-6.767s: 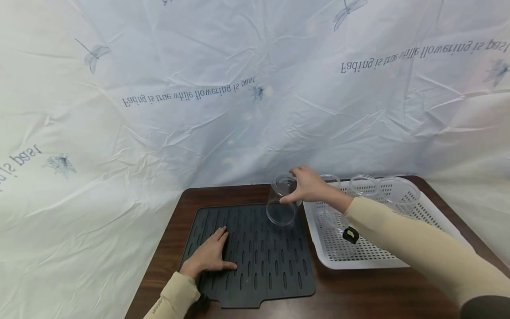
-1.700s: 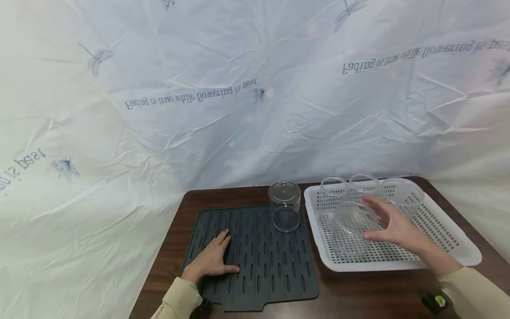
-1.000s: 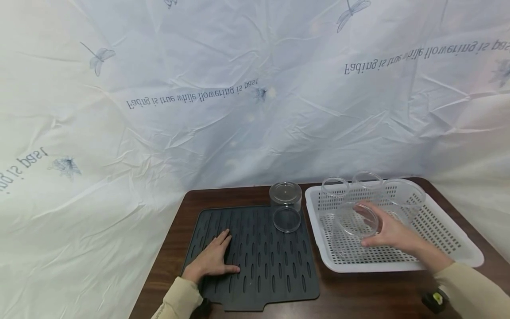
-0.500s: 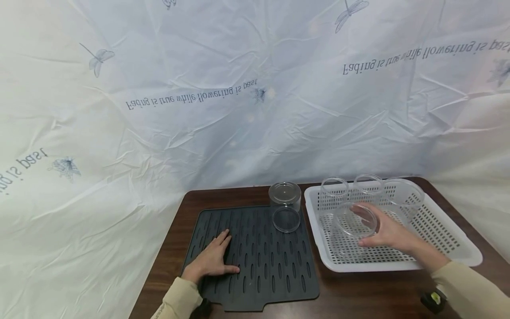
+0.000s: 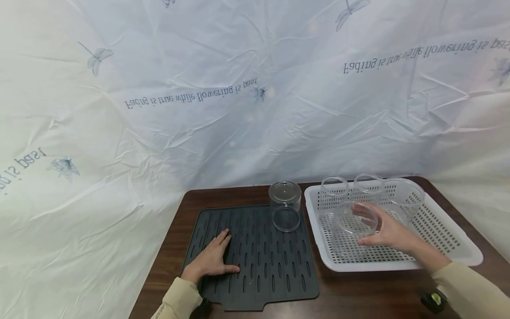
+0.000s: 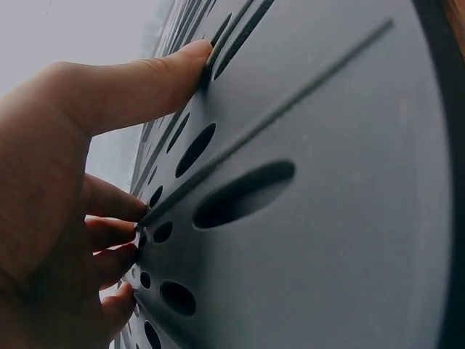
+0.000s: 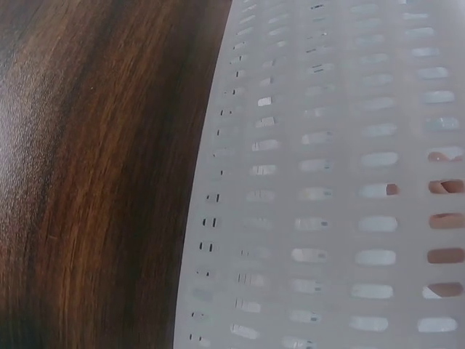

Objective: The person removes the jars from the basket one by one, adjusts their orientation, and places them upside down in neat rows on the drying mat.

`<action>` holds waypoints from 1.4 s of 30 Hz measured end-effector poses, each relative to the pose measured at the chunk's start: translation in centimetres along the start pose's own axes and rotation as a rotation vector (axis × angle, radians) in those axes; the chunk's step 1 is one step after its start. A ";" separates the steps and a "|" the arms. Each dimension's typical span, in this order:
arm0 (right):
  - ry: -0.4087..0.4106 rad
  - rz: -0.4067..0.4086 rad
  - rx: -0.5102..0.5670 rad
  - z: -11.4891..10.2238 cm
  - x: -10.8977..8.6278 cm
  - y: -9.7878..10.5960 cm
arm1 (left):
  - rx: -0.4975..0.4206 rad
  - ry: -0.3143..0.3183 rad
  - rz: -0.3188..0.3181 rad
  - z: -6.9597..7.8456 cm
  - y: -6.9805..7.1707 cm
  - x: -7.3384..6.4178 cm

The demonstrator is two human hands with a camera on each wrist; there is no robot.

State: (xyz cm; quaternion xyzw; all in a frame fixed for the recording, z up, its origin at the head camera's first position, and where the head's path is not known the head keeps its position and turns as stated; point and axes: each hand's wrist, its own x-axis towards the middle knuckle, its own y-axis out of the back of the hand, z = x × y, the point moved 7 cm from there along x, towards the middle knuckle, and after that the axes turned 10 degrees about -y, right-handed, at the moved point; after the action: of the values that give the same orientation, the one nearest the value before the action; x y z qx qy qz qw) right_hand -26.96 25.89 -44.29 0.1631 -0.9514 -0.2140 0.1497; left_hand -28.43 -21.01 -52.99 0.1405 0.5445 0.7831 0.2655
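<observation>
My right hand (image 5: 388, 230) grips a clear cylindrical jar (image 5: 350, 221) that stands, rim up, in the white basket (image 5: 402, 265). Its thumb lies at the near side, and the fingers show through the far wall. In the right wrist view the basket's slotted side (image 7: 341, 174) hides most of the hand; bits of fingers (image 7: 446, 222) appear through the slots. My left hand (image 5: 211, 259) rests on the dark ribbed mat (image 5: 275, 283) with thumb and fingers spread, and the left wrist view shows the fingertips touching it. A similar clear jar (image 5: 285, 195) sits on the mat's far right corner, seemingly upside down.
Along the basket's back stand three more clear containers: one at left (image 5: 334, 186), one in the middle (image 5: 368, 184) and a wider one at right (image 5: 404, 192). The brown wooden table (image 5: 350, 294) ends against a hanging white printed sheet (image 5: 223, 133).
Earlier the right hand held a clear jar over the mat; that jar now stands there. The right hand has moved back to the basket and round another jar. My left hand has stayed put.
</observation>
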 end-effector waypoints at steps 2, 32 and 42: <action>-0.018 0.027 -0.033 -0.1 -0.1 0.2 | -0.001 0.007 -0.003 0.0 0.0 0.0; -0.015 0.135 -0.134 -4.4 -0.3 2.8 | -0.005 -0.085 0.219 2.7 3.6 1.2; -0.015 0.196 -0.267 -6.9 0.2 3.2 | -0.073 -0.094 0.301 5.3 6.0 1.7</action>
State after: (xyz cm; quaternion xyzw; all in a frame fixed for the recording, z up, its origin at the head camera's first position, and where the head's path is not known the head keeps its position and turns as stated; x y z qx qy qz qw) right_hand -25.50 26.11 -36.82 0.0466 -0.9269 -0.3242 0.1832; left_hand -28.68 -17.51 -45.54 0.2470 0.4755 0.8259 0.1752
